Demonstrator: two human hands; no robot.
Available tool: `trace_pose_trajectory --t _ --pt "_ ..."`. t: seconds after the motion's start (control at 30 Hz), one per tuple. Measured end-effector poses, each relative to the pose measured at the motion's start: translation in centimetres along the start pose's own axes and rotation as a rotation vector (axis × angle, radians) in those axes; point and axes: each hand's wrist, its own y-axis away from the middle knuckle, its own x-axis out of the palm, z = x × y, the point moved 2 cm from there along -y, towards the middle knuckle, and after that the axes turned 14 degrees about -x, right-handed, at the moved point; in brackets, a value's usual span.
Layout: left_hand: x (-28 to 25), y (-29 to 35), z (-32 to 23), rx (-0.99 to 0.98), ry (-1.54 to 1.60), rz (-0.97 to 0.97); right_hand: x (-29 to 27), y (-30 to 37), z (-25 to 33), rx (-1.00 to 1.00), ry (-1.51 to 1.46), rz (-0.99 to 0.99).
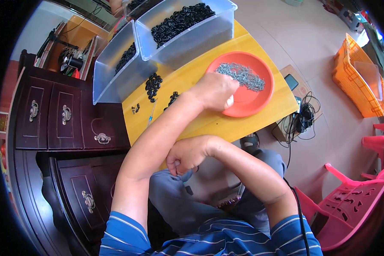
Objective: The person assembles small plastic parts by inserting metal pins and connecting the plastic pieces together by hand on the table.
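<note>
My left hand [217, 91] reaches over the left rim of a round orange-red dish [239, 109], beside a heap of small silvery screws [242, 76]. Its fingers are curled in, and their tips are hidden from view. Crossing beneath my left forearm, my right hand [185, 155] hangs by the table's near edge above my lap. Its fingers are bent and closed; anything in them is hidden. On the yellow table [192, 123] left of my left forearm lie small black parts [153, 86], a few more black pieces [135, 108] and a thin blue-and-white tool [151, 115], partly behind the forearm.
Two clear plastic bins, one large [192, 40] and one beside it [111, 79], hold heaps of black parts along the far side. A dark wooden cabinet [79, 123] stands left. On the floor right are tangled black cables [306, 117], an orange crate [356, 85] and a pink chair [350, 209].
</note>
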Motion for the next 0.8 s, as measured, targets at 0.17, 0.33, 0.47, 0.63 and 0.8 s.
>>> trace_pose_trajectory --t 0.17,0.33,0.47,0.63,0.8 --pt "-4.4 2.9 1.6 -0.079 0.36 -0.252 -0.8 1.1 1.1 0.016 -0.047 -0.054" --pt "-4.1 9.1 5.1 -0.304 0.964 -0.434 -2.0 1.6 2.2 -0.074 -0.037 -0.26" --pt "-1.9 13.6 5.9 -0.371 1.207 -0.511 -3.0 1.1 0.8 -0.081 0.08 -0.428" --pt "0.7 18.1 8.2 -0.51 1.338 -0.673 -4.0 1.0 -0.2 -0.094 0.116 -0.789" --pt "1.7 19.4 9.3 -0.499 1.378 -0.629 -4.7 1.1 -1.1 -0.128 -0.131 -1.04"
